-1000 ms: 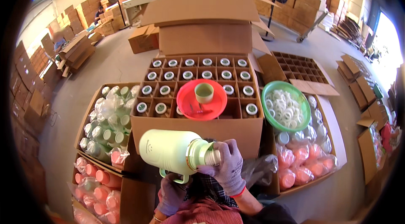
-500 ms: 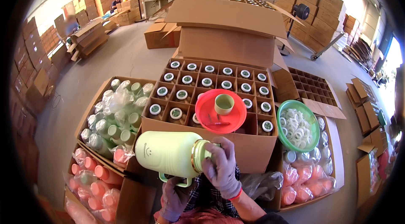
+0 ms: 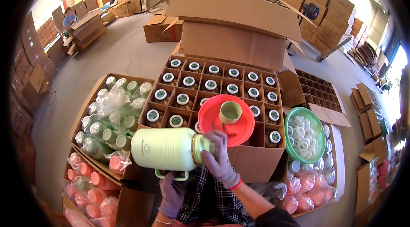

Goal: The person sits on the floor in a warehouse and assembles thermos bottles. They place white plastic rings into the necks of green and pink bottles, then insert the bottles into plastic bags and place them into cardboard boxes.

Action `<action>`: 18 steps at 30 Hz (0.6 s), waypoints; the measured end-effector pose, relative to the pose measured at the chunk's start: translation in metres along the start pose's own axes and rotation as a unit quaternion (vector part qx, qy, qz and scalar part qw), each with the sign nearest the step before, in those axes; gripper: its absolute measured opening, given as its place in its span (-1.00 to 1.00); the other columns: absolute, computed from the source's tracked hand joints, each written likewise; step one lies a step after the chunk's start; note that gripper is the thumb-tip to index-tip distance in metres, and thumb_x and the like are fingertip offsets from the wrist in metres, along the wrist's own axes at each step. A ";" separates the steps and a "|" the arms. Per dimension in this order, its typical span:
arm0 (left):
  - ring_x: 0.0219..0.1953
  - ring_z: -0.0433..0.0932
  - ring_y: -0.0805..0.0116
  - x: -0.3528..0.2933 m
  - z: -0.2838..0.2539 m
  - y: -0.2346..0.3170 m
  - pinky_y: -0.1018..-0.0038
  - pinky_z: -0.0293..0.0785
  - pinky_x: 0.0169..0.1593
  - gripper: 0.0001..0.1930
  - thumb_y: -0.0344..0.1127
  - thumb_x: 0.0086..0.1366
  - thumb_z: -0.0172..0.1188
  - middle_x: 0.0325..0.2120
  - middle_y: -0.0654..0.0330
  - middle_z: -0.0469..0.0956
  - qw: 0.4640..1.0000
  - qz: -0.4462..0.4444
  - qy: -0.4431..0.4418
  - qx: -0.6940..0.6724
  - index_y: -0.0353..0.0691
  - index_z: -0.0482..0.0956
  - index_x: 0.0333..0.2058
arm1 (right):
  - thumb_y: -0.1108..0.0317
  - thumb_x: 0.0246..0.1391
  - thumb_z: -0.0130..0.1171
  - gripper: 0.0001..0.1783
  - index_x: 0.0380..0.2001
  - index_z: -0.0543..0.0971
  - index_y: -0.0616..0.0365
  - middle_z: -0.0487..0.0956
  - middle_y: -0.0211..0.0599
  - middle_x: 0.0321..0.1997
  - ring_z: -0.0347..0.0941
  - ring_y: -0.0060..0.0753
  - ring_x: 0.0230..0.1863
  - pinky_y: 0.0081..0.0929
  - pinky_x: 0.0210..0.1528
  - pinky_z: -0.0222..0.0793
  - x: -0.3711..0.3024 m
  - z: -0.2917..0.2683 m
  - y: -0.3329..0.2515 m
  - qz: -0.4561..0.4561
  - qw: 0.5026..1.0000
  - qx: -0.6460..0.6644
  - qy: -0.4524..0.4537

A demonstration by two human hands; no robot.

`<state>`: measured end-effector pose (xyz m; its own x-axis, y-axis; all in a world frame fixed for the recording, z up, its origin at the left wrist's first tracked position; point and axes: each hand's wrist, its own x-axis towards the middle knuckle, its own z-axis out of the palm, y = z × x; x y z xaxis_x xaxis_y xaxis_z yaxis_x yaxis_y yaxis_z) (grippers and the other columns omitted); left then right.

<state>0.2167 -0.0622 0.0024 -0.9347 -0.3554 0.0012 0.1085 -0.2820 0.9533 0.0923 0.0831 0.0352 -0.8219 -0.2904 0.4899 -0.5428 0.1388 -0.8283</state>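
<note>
1 light green jug (image 3: pixel 162 148) is held sideways before the divided carton (image 3: pixel 256 163), the right hand's (image 3: pixel 221 161) fingers curled round its neck; the left hand (image 3: pixel 172 195) is at its handle, finger closure impossible to tell. 21 white-rimmed lids (image 3: pixel 210 84) show in the carton, topped by 1 red basin (image 3: pixel 209 118) containing 1 green cup (image 3: pixel 231 112).

smooth green bottle (image 3: pixel 161 147), matt cloth gloves (image 3: pixel 221 163), smooth red plastic bowl (image 3: pixel 208 118), cardboard box (image 3: pixel 256 161)

Right hand (image 3: pixel 220 158) grips a green bottle (image 3: pixel 161 148) by its neck (image 3: pixel 205 144), left hand (image 3: pixel 172 193) on its handle (image 3: pixel 183 178).
</note>
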 end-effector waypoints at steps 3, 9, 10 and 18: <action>-0.11 0.61 0.23 0.029 -0.003 0.010 0.28 0.62 0.00 -0.74 -0.30 0.36 0.02 -0.19 0.08 0.59 0.941 -0.127 0.093 -0.298 -0.37 0.49 -0.11 | 0.18 -0.15 0.48 -0.12 0.19 0.26 0.21 0.25 0.02 0.21 0.15 0.02 0.31 -0.10 0.35 0.10 0.030 -0.032 0.071 0.053 0.992 -0.054 0.105; -0.03 0.58 0.22 0.052 0.009 0.012 0.31 0.60 0.05 -0.73 -0.34 0.38 -0.02 -0.10 0.11 0.58 0.913 -0.129 0.054 -0.383 -0.33 0.47 -0.03 | 0.19 -0.21 0.48 -0.40 -0.10 0.48 0.20 0.37 0.15 0.06 0.33 0.26 0.08 -0.01 0.13 0.29 0.069 -0.071 0.145 0.068 0.944 -0.322 0.006; -0.03 0.58 0.22 0.053 0.012 0.018 0.31 0.60 0.05 -0.73 -0.34 0.38 -0.02 -0.10 0.10 0.58 0.917 -0.120 0.047 -0.378 -0.33 0.47 -0.02 | 0.20 -0.22 0.48 -0.40 -0.10 0.49 0.21 0.38 0.13 0.06 0.33 0.24 0.08 -0.01 0.14 0.28 0.068 -0.074 0.137 0.012 0.935 -0.356 -0.009; -0.05 0.58 0.23 0.019 0.005 0.029 0.24 0.59 0.06 -0.73 -0.29 0.35 0.02 -0.11 0.10 0.56 0.983 -0.059 0.014 -0.174 -0.35 0.50 -0.10 | 0.17 -0.25 0.46 -0.27 0.06 0.50 0.18 0.50 -0.14 0.04 0.38 -0.02 0.03 -0.13 0.08 0.34 0.033 -0.062 -0.043 -0.297 0.933 -0.198 -0.048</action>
<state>0.2000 -0.0730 0.0315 -0.9385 -0.3251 -0.1160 0.1137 -0.6084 0.7854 0.0778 0.1266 0.1036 -0.3475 -0.5079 0.7882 -0.9342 0.2597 -0.2446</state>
